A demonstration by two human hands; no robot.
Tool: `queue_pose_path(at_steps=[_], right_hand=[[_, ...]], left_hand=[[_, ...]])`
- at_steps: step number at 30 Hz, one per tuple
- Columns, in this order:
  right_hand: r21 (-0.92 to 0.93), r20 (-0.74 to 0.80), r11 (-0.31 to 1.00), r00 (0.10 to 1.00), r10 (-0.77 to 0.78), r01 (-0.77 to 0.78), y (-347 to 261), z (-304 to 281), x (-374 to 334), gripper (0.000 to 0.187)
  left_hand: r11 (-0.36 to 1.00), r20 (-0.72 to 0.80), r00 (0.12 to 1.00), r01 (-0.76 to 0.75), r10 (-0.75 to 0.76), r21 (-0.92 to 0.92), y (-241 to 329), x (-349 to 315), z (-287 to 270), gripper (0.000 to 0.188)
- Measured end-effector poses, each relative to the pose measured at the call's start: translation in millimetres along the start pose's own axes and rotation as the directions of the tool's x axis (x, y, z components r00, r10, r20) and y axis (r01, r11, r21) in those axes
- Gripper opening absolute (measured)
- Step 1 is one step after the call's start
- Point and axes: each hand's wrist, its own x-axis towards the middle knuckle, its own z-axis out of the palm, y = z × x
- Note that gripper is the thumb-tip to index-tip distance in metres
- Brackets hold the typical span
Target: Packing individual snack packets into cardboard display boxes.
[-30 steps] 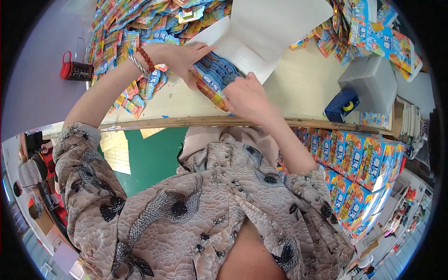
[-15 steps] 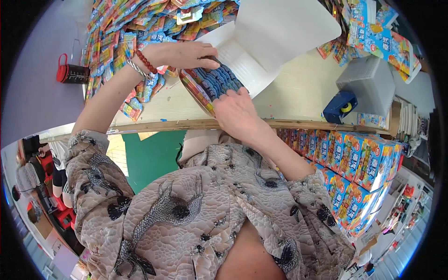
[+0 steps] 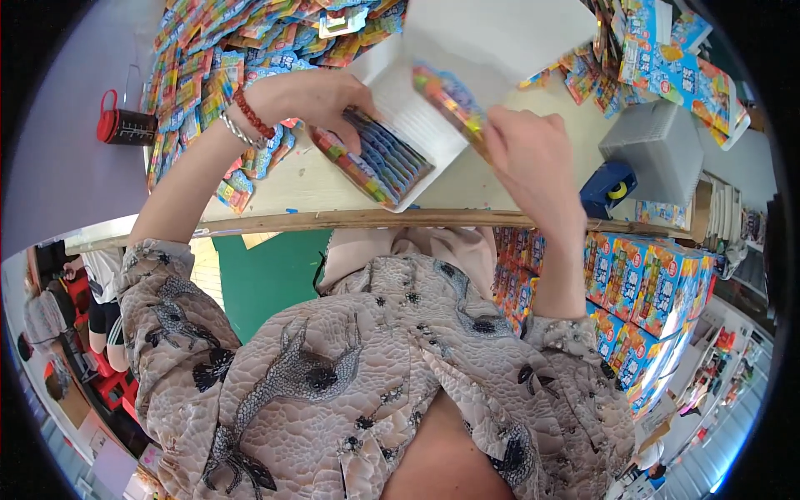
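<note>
A white open carton point(image 3: 458, 150) lies tilted on the table in front of me, its large flap raised away from me. Inside it stands a tight row of colourful snack packets point(image 3: 387, 158), edges up. My left hand point(image 3: 321, 100) is closed over the far left end of this row, thumb on the near side; its other fingertips are partly hidden. To the right of the row, my right hand point(image 3: 533, 154) pinches a single colourful packet point(image 3: 450, 96) by one end, above the carton and slightly blurred.
A big heap of loose packets point(image 3: 200, 92) covers the table's far left. A black bottle with a red lid point(image 3: 125, 125) stands beside it. On the right are a blue tape dispenser point(image 3: 608, 187), a translucent bin point(image 3: 654, 146) and flat printed cartons point(image 3: 667, 67). Filled boxes point(image 3: 637, 283) are stacked below the table edge.
My right hand has moved from the row of packets up and to the right and now holds one packet. My left hand has shifted slightly, its thumb now at the row's near side.
</note>
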Motion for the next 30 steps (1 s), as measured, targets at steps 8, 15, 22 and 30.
queue_pose_path(at_steps=[8, 15, 22, 30], right_hand=[[-0.155, 0.008, 0.976, 0.988, -0.153, 0.152, -17, 28, 32, 0.021], [-0.017, 0.392, 0.99, 0.912, -0.123, 0.141, -9, 77, 36, 0.015], [-0.079, 0.176, 0.967, 0.958, -0.227, 0.244, -13, 68, 21, 0.023], [0.286, 0.189, 0.955, 0.972, -0.139, 0.081, -77, 90, 9, 0.023]], left_hand=[[0.983, -0.006, 0.988, 0.15, -0.151, -0.103, 24, -7, -11, 0.057], [0.978, -0.22, 0.975, 0.071, -0.026, 0.198, 14, -2, 3, 0.063], [0.998, -0.01, 1.0, -0.028, 0.027, -0.058, -28, -2, 16, 0.071], [0.867, 0.279, 0.909, 0.391, -0.31, -0.309, -4, 6, -6, 0.064]])
